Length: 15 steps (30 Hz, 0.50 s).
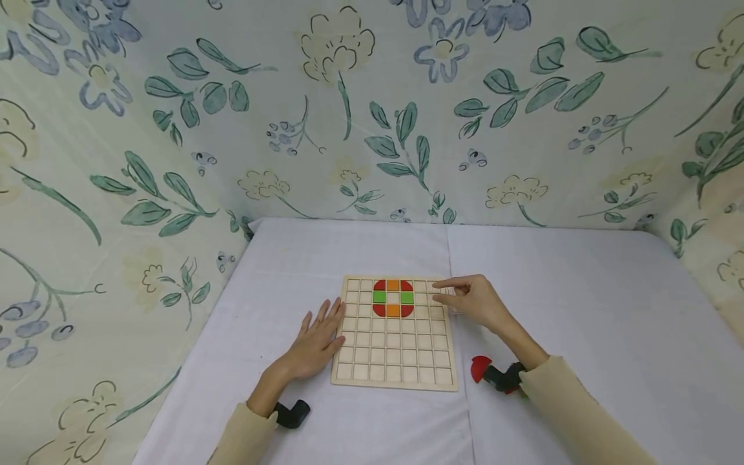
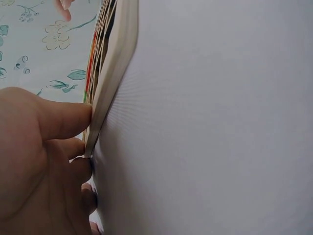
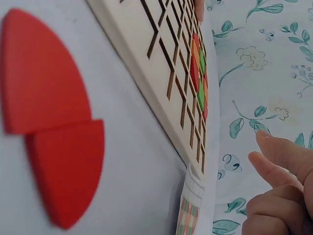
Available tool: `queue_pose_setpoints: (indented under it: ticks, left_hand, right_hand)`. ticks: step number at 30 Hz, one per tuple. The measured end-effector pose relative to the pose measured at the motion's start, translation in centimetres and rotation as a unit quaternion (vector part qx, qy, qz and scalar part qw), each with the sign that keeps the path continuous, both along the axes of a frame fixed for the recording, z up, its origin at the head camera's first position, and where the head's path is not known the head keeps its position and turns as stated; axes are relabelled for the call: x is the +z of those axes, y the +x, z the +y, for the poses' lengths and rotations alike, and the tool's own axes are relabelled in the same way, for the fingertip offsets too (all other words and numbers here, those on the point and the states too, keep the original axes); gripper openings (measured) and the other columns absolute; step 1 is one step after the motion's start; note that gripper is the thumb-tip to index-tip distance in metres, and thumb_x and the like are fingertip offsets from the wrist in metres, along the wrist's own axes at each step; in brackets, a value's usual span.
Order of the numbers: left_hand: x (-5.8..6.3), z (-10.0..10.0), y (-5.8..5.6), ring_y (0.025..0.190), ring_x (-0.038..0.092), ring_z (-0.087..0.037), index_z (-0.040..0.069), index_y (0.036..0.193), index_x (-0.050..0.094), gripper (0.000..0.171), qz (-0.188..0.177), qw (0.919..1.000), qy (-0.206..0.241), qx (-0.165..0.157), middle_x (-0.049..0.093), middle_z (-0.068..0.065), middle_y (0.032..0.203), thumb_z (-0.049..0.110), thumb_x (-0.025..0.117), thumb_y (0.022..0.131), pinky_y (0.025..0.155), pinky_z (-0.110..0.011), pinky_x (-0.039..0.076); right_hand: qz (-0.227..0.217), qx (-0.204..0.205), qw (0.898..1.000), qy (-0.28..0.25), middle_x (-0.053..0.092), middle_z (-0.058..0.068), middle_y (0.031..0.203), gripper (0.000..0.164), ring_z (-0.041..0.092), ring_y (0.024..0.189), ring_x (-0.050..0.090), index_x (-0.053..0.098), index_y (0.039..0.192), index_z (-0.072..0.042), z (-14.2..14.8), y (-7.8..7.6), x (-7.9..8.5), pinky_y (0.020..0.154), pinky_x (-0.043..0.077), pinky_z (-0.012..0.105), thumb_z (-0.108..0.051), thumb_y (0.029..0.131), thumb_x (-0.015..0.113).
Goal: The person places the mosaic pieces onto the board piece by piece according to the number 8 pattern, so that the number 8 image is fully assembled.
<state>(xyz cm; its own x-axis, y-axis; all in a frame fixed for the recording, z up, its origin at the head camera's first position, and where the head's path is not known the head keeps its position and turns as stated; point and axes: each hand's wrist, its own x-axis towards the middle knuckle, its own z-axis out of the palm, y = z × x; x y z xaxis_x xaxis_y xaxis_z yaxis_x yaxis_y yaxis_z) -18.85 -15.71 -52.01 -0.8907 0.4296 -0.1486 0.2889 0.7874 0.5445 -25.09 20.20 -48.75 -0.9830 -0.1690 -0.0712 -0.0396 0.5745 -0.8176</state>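
A wooden grid board lies flat on the white cloth. Near its far edge several red quarter-round pieces, two orange squares and two green squares form a ring around one bare cell. My left hand rests along the board's left edge, fingers spread and nearly straight; the left wrist view shows the thumb against the rim. Above the board's far right corner hovers my right hand. Its thumb and forefinger stand apart with nothing between them, while the other fingers curl in the right wrist view.
Two loose red quarter-round pieces lie right of the board, one overlapping the other. A white card with a coloured pattern is beside the board's right edge. Floral fabric hangs behind the table.
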Motion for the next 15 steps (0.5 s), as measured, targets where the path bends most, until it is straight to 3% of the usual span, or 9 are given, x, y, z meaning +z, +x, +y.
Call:
queue_pose_setpoints:
  ticks: [3, 15]
  left_hand:
    - [0.0, 0.0, 0.0, 0.163, -0.004, -0.036, 0.005, 0.166, 0.01, 0.066, -0.002, 1.0, 0.0, 0.0, 0.004, -0.01, 0.175, 0.026, 0.043, 0.112, 0.128, -0.065, -0.003]
    - [0.2, 0.1, 0.0, 0.163, -0.004, -0.036, 0.005, 0.166, 0.01, 0.066, -0.002, 1.0, -0.003, 0.001, 0.004, -0.011, 0.175, 0.025, 0.042, 0.112, 0.128, -0.065, -0.003]
  right_hand:
    - [-0.003, -0.02, 1.0, 0.019, 0.04, -0.003, 0.062, 0.038, 0.012, 0.059, 0.037, 0.078, 0.121, -0.008, 1.7, 0.9, 0.4, 0.048, 0.026, 0.021, -0.029, 0.09, 0.083]
    - [0.017, -0.086, 0.991, 0.097, 0.038, 0.002, 0.06, 0.04, 0.014, 0.055, 0.036, 0.076, 0.123, -0.008, 7.7, 5.4, 1.1, 0.044, 0.028, 0.026, -0.034, 0.093, 0.078]
